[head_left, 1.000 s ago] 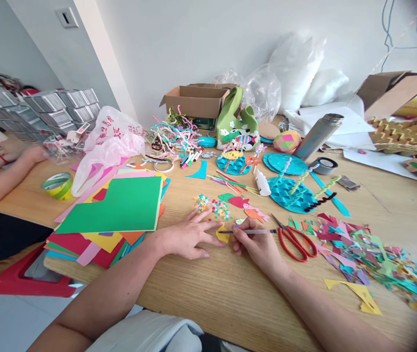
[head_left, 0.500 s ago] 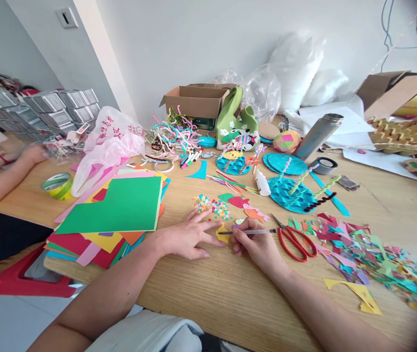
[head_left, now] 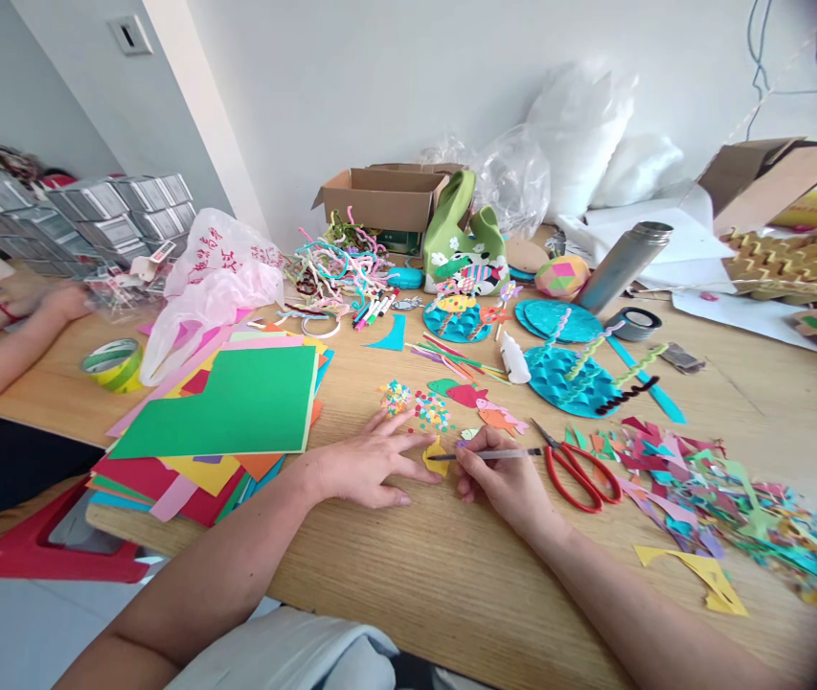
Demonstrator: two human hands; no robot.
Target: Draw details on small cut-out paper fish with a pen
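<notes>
My right hand (head_left: 498, 476) grips a slim pen (head_left: 509, 454), its tip on a small yellow paper cutout (head_left: 437, 463) lying on the wooden table. Spread flat, my left hand (head_left: 372, 462) rests on the table with its fingertips at the cutout's left edge. Just beyond lie paper fish in green, red and orange (head_left: 498, 417), beside two small heaps of coloured paper dots (head_left: 431, 410). Red-handled scissors (head_left: 580, 470) lie open to the right of my right hand.
A stack of coloured paper (head_left: 236, 402) lies left, near yellow tape (head_left: 113, 364). Paper scraps (head_left: 724, 489) spread at right. Behind are blue honeycomb discs (head_left: 573, 379), a metal flask (head_left: 627, 266), pipe cleaners (head_left: 340, 273) and a cardboard box (head_left: 383, 199). Another person's arm (head_left: 12, 335) is at far left.
Both hands stay in nearly the same place. Only the pen's tip appears to have shifted very slightly on the yellow cutout.
</notes>
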